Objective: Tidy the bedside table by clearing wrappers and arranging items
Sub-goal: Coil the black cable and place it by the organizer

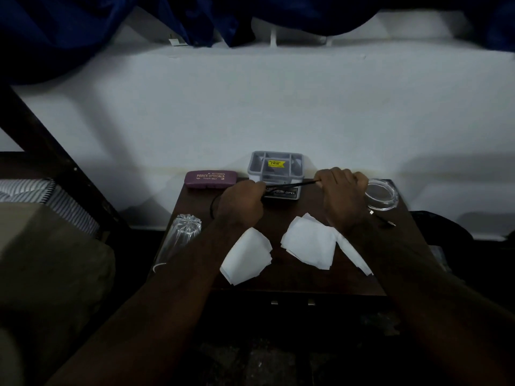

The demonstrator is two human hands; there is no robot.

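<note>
Glass tumbler (181,238): lying on its side at the left edge of the table (289,215), lower left of centre. To my eye a brush from the left forearm would roll it off.
White wrappers (309,243): three loose sheets, uncleared, in the lower middle of the frame, spread across the front half of the table. Both forearms pass over them, so drawing the arms back carelessly could drag one over the front edge.
Thin black rod (289,188): spans the gap between the hands, just in front of the grey organiser (276,165). I cannot tell what it is. With a grip on each end, a hard pull might snap it or let it spring loose towards the organiser.
Glass ashtray (381,195): just beside the right hand, near the table's right edge. A sideways jerk could knock it.
Left hand (245,199): knuckles up, fingers curled, seemingly pinching the rod's left end.
Right hand (342,188): closed in a fist round the rod's right end, set slightly higher in the frame than the left.
Purple spectacle case (210,179): at the back left, against the wall, apart from both hands.
</note>
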